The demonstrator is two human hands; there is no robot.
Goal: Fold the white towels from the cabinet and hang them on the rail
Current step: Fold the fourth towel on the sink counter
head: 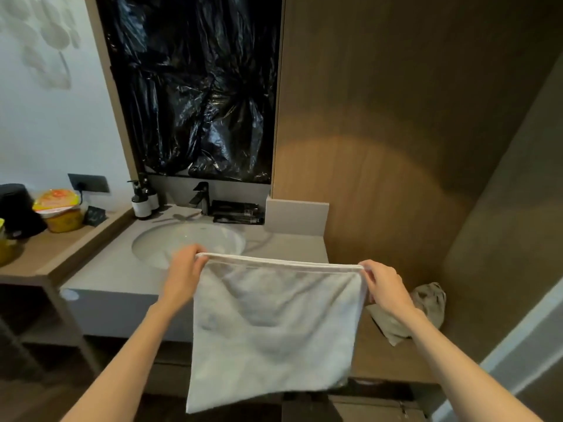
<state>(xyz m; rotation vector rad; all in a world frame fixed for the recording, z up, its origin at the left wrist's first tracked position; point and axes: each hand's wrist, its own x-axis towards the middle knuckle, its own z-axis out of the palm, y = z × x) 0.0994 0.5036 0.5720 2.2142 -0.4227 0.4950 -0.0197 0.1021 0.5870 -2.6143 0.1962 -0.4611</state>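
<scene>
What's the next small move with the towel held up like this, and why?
Probably bring the left hand across to the right hand, folding the white towel in half. Each hand pinches a top corner, the towel hangs flat and spread in front of the counter, and no rail is in view.

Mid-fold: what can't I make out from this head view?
Head view:
- Rail: nowhere in frame.
- Front below the counter: hidden by the held-up white towel.
- Crumpled cloth: partly behind the right hand.
- Pump bottle labels: too small to read.
- Towel's layers: cannot be counted from the front.
</scene>
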